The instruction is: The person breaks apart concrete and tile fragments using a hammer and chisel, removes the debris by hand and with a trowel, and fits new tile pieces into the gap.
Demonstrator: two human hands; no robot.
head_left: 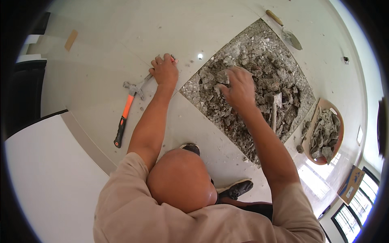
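Note:
My left hand (165,69) is closed over a metal-shafted tool (146,82) on the tiled floor. A bit of red shows past its fingers; the hand covers most of the tool, so its kind is unclear. Beside it lies a claw hammer (129,101) with an orange and black handle. My right hand (240,87) is above the broken rubble (265,67) in a square opening in the tiles. Its thumb and fingers are apart, close to a grey chunk (222,77). A wooden-handled tool (274,117) with a pale, dusty head lies in the rubble near my right forearm.
A trowel (291,38) rests by the opening's far right edge. An orange-rimmed tub (342,131) of broken pieces stands at the right, with a cardboard box (351,184) nearer to me. A flat tan piece (71,40) lies far left. A white surface (52,170) borders the near left.

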